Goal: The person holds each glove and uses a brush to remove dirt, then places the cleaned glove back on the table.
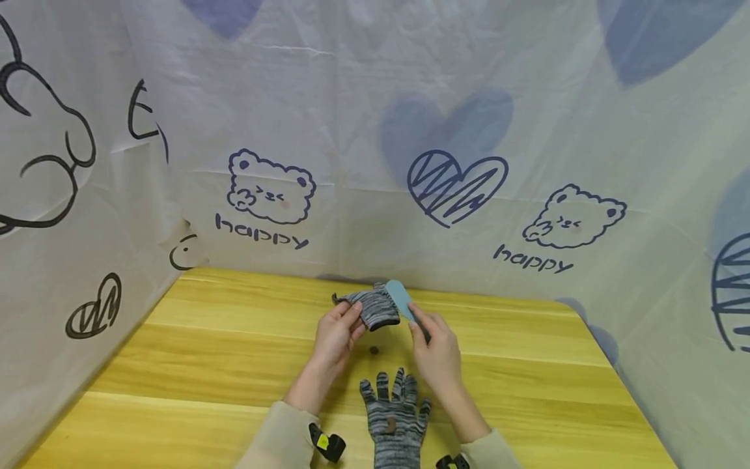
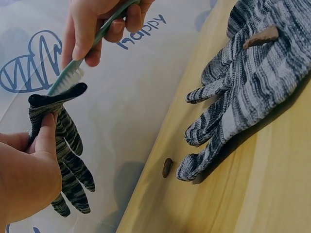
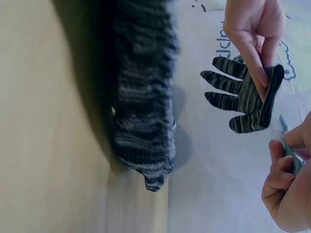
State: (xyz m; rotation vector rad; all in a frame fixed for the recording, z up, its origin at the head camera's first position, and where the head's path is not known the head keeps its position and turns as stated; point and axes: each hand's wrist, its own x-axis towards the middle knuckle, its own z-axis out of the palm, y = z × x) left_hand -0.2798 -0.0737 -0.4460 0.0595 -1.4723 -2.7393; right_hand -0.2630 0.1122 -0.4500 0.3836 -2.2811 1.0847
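My left hand (image 1: 334,335) pinches a grey-and-black knit glove (image 1: 377,307) near its dark cuff and holds it above the table. In the left wrist view, the fingers of this glove (image 2: 73,170) hang down. My right hand (image 1: 438,352) grips a blue-green brush (image 1: 399,297) by its handle. White bristles (image 2: 71,80) show close against the glove's cuff in the left wrist view; in the right wrist view the brush (image 3: 284,124) appears just beside the cuff. A matching glove (image 1: 398,397) lies flat on the table, nearest my forearms, with a brown curved piece (image 1: 390,426) on it.
A small dark brown lump (image 1: 374,350) lies on the wooden table (image 1: 234,339) between the two gloves. White sheeting (image 1: 351,241) printed with hearts and bears hangs behind the table and at its sides. Each wrist wears a black strap device (image 1: 328,443).
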